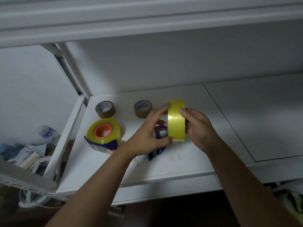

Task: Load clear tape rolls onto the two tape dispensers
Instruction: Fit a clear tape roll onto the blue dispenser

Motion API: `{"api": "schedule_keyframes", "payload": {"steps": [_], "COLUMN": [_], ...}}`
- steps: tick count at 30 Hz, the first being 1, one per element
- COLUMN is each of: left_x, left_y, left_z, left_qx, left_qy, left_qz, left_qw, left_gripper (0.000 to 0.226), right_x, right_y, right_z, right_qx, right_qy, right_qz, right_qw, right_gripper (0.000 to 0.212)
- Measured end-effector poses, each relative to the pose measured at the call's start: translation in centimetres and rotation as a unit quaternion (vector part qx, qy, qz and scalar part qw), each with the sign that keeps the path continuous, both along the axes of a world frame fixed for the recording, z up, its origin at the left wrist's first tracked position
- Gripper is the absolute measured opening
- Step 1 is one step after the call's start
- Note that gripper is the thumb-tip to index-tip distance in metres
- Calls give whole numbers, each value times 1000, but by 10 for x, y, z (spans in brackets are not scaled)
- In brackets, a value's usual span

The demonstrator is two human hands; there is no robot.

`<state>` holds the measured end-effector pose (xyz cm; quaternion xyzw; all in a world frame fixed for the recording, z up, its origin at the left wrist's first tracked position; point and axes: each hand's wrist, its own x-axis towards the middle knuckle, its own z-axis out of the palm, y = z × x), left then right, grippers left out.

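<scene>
White shelving (164, 171) forms the work surface, with a white wall behind and a second shelf overhead. Nearest the camera, two bare forearms are extended over the shelf's front edge. A clear tape roll (176, 120), yellowish in tint, is held on edge above the shelf between both hands. The left hand (147, 136) is curled round the roll's left side, with the forefinger laid on the upper rim and the thumb pressed against the lower rim. The right hand (199, 128) is curled round the right side, with fingertips set on the outer band of tape. Directly beneath the left hand and partly hidden by it, a blue tape dispenser (155, 153) is seen resting on the shelf; no roll can be made out on it.

To the left, a second blue dispenser (101, 147) is placed on the shelf, already fitted with a clear tape roll on an orange core (103, 131). Farther back, two brown tape rolls (105, 109) (142, 108) are laid flat, well apart from each other, near the wall.

Off the shelf's left end, at a lower level, a plastic bottle (47, 133) and assorted clutter are seen.
</scene>
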<state>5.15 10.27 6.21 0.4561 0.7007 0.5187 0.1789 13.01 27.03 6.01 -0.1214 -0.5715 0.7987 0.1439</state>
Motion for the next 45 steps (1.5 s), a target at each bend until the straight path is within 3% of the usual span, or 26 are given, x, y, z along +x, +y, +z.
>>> {"api": "schedule_keyframes", "payload": {"steps": [3, 6, 9, 12, 15, 19, 26, 31, 35, 38, 41, 45], "left_x": [-1, -5, -9, -11, -12, -12, -16, -19, -18, -18, -18, -16], "left_y": [1, 1, 1, 2, 7, 14, 20, 21, 23, 27, 35, 44], "left_z": [-1, -4, -6, -9, -8, -3, -1, 1, 5, 12, 16, 15], "left_qx": [15, 29, 31, 25, 30, 37, 48, 56, 57, 46, 45, 47], "left_qy": [90, 164, 235, 288, 289, 287, 238, 161, 110, 145, 186, 229], "left_qz": [29, 60, 94, 108, 118, 112, 175, 214, 207, 204, 178, 117], "left_qw": [995, 984, 967, 951, 950, 951, 954, 962, 971, 967, 965, 965], "left_gripper": [74, 48, 25, 21, 18, 16, 16, 12, 12, 11, 12, 14], "right_x": [-3, -5, -5, -4, -6, -8, 0, 2, 0, -5, -10, -16], "right_y": [-1, -1, -2, -3, -3, 1, 7, 6, 5, 8, 14, 24], "right_z": [1, 0, 0, 1, 1, -1, -7, -7, -10, -13, -10, -10], "right_qx": [-12, -16, -10, -9, -25, -47, 42, 75, 76, 16, -102, -81], "right_qy": [-10, -23, -38, -46, -64, -96, -52, -57, -74, -68, -64, -96], "right_qz": [-16, -16, -6, -1, 9, 43, 152, 154, 92, 60, 43, 52], "right_qw": [1000, 999, 999, 999, 998, 993, 986, 984, 990, 996, 992, 991], "right_gripper": [23, 21, 32, 41, 48, 42, 44, 48, 51, 54, 39, 33]}}
